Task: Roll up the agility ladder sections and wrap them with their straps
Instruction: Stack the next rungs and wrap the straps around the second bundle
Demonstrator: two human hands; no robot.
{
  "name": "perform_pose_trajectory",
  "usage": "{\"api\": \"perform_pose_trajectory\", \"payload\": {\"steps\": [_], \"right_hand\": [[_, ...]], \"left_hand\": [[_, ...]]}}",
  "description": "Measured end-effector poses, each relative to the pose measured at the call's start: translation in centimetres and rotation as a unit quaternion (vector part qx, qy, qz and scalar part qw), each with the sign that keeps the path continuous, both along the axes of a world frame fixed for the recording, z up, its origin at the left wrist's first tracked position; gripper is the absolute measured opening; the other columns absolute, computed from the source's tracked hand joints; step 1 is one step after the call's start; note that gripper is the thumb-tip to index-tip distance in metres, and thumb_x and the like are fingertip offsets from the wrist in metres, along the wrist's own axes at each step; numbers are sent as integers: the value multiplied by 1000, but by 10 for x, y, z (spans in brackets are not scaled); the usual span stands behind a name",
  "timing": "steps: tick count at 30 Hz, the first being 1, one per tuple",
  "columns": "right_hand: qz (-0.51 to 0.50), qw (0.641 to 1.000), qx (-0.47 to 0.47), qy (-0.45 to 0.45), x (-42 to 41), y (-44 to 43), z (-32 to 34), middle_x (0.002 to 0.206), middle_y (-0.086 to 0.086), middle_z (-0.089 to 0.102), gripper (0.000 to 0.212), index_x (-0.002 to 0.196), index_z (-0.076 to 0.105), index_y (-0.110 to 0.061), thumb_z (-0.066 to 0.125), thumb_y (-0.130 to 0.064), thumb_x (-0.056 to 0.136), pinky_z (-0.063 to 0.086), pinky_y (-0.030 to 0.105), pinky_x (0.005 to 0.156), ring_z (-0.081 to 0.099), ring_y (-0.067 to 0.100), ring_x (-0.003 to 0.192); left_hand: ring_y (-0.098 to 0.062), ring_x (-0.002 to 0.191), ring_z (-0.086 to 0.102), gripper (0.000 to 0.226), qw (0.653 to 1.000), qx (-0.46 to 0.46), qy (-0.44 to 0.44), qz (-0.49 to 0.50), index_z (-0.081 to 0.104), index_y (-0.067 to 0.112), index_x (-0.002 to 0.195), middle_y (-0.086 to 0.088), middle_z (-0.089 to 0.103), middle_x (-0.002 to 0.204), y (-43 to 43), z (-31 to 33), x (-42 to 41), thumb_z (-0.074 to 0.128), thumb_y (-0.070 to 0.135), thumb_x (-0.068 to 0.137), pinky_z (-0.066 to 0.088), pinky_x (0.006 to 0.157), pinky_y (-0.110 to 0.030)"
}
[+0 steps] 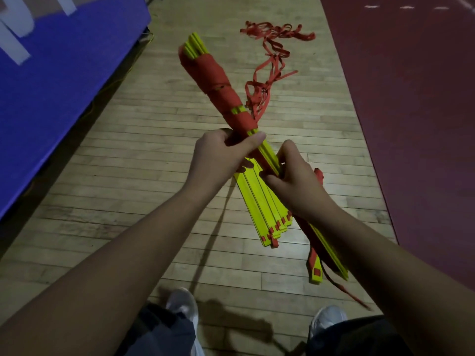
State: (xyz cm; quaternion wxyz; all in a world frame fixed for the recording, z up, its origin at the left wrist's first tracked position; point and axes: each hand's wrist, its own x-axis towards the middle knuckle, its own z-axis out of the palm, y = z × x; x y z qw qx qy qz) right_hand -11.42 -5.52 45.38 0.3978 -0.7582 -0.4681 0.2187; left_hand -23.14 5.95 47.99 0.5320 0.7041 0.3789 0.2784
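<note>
I hold a bundle of yellow ladder rungs (267, 152) slanting from upper left to lower right above the floor. Red strap (218, 83) is wound tightly round its upper half. My left hand (221, 152) grips the bundle just below the wrapped part. My right hand (295, 181) grips it lower down, fingers curled round the yellow rungs. A second stack of yellow rungs (262, 211) with red strap tabs lies on the floor under my hands. Loose red strap (267, 73) trails from the bundle across the floor to a tangled heap at the back.
A blue mat (59, 80) fills the left side. Dark red flooring (411, 98) runs along the right. Between them is wooden floor (144, 155). My two white shoes (182, 304) show at the bottom edge.
</note>
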Motion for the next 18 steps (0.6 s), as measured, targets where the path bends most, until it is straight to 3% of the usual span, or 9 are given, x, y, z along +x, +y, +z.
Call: {"api": "perform_pose_trajectory", "payload": {"steps": [2, 5, 7, 10, 12, 15, 18], "right_hand": [[6, 1000, -2, -3, 2, 0, 1, 72, -4, 47, 45, 83, 29, -35, 67, -15, 94, 37, 13, 47, 48, -3, 54], [22, 1000, -15, 16, 6, 1, 3, 72, -5, 47, 41, 85, 32, -34, 69, -17, 92, 38, 13, 49, 47, -3, 53], [43, 996, -24, 76, 8, -1, 7, 77, -3, 59, 32, 94, 41, -29, 72, -24, 92, 43, 15, 56, 54, -2, 58], [43, 981, -20, 187, 16, -3, 11, 100, 6, 74, 36, 116, 59, -26, 70, -46, 89, 52, 38, 79, 70, 31, 89], [53, 971, -30, 233, 24, -3, 15, 107, 11, 74, 49, 115, 71, -23, 68, -56, 79, 54, 49, 93, 69, 40, 98], [92, 944, -49, 313, 31, -7, 17, 112, 20, 73, 48, 116, 72, -11, 73, -41, 79, 53, 52, 94, 71, 39, 100], [113, 937, -4, 331, 28, -10, 17, 115, 26, 68, 38, 118, 66, -4, 67, -25, 87, 52, 61, 93, 68, 46, 106]], "left_hand": [[-22, 70, 77, 31, 998, -31, -43, 23, 76, 9, 94, -4, 78, 80, 5, 4, -1, 78, 39, 87, 62, 67, -37], [-25, 69, 76, 25, 994, -50, -88, 45, 76, 11, 83, -7, 78, 77, 11, 6, -3, 77, 35, 88, 59, 63, -33], [-26, 72, 76, 23, 992, -66, -101, 48, 76, 11, 80, -8, 78, 79, 14, 4, -3, 75, 32, 90, 60, 67, -36], [-30, 85, 75, 20, 981, -125, -145, 19, 75, 10, 84, -12, 77, 87, 22, 3, -5, 71, 28, 92, 60, 80, -44], [-30, 90, 74, 19, 973, -150, -174, -9, 72, 10, 90, -11, 75, 91, 26, 4, -6, 65, 26, 95, 58, 84, -45], [-25, 89, 71, 19, 973, -137, -180, -47, 65, 8, 100, -7, 74, 91, 25, 4, -6, 49, 17, 104, 58, 80, -41], [-21, 91, 70, 20, 973, -115, -179, -85, 63, 11, 105, -2, 74, 91, 27, 4, -9, 44, 15, 106, 55, 82, -38]]}}
